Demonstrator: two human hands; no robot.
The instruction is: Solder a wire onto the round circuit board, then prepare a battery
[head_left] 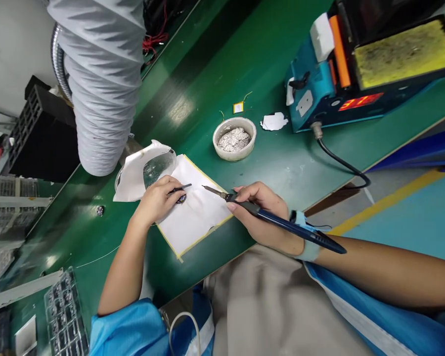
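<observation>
Head view: soldering iron [282,222] and tweezers [182,188] over a white sheet [198,220]

Right of centre, the person's right hand [264,213] grips the soldering iron, its tip pointing left above the sheet. Left of centre, the left hand [160,199] pinches the dark tweezers beside a small round part [182,199], partly hidden by the fingers. Farther off, above centre, stands a bowl [234,155] of metallic shavings [234,140]. A teal soldering station [314,96] occupies the upper right; a pale ribbed duct [104,89] hangs upper left.
</observation>
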